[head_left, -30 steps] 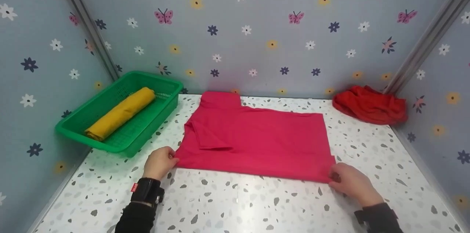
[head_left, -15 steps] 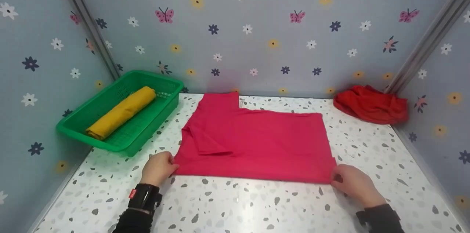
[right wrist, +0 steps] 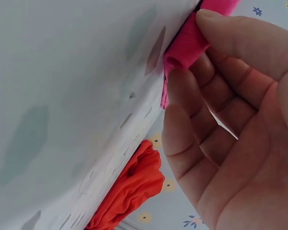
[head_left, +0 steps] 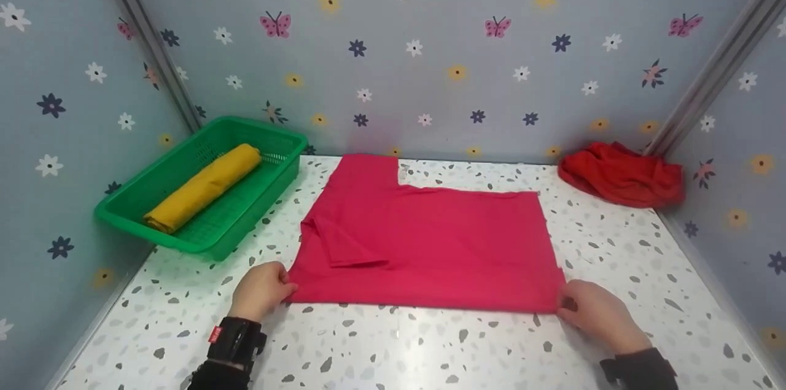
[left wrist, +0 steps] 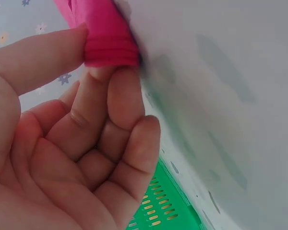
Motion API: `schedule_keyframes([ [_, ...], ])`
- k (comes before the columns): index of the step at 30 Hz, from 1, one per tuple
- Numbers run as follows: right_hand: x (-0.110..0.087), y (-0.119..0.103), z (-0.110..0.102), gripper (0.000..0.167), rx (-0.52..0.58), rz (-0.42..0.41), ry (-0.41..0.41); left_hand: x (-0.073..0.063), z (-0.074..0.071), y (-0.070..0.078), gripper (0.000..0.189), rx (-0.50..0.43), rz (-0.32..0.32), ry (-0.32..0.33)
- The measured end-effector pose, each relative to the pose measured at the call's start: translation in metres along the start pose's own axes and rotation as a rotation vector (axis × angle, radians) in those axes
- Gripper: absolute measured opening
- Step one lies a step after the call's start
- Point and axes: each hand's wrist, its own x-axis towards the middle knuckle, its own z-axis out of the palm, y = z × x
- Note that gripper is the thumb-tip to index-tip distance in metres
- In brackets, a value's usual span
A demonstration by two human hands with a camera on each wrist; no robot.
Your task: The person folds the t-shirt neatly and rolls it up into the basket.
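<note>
A pink-red short-sleeved shirt point(head_left: 442, 230) lies partly folded on the speckled tabletop, one sleeve point(head_left: 350, 245) laid over its left part. At the near left corner my left hand point(head_left: 261, 290) pinches the edge between thumb and fingers. The left wrist view shows the layered pink hem point(left wrist: 111, 50) held there, the other fingers curled beneath. My right hand point(head_left: 597, 311) pinches the near right corner. Up close in the right wrist view, that pink edge point(right wrist: 188, 44) looks rolled over between thumb and fingertips. The shirt's near edge runs straight from hand to hand.
Back left stands a green plastic basket point(head_left: 252, 216) with a rolled yellow cloth point(head_left: 202, 188) in it. A bunched red cloth point(head_left: 620, 176) lies in the back right corner. Flower-patterned walls point(head_left: 393, 40) enclose the table on three sides.
Both hands have drawn the shirt's near edge toward the body, the left hand further than the right. The near edge now lies more level across the head view. Basket and red cloth stay put.
</note>
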Motion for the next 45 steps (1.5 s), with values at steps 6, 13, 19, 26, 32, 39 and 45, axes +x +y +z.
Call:
schedule_keyframes([
  [6,-0.002,0.0,-0.002,0.02,0.0,0.012,-0.033,-0.005,-0.002,0.001,0.022,0.018,0.004,-0.012],
  [13,-0.007,-0.001,-0.001,0.019,0.014,0.044,-0.055,-0.011,-0.004,-0.001,0.022,0.02,0.014,-0.04],
  [19,-0.012,-0.002,0.0,0.021,0.022,0.041,-0.044,-0.014,-0.005,-0.003,0.021,0.025,0.022,-0.051],
  [26,-0.014,-0.004,-0.001,0.02,0.008,0.098,-0.089,-0.018,-0.005,-0.005,0.023,0.014,0.013,-0.071],
  [32,-0.02,-0.007,0.001,0.02,0.01,0.127,-0.105,-0.027,-0.004,-0.007,0.024,0.003,0.006,-0.06],
  [39,-0.03,-0.01,0.002,0.021,-0.008,0.142,-0.119,-0.037,-0.004,-0.008,0.023,-0.014,-0.006,-0.055],
  [45,-0.034,-0.012,0.004,0.022,-0.016,0.131,-0.131,-0.045,-0.005,-0.007,0.023,0.002,-0.013,-0.06],
])
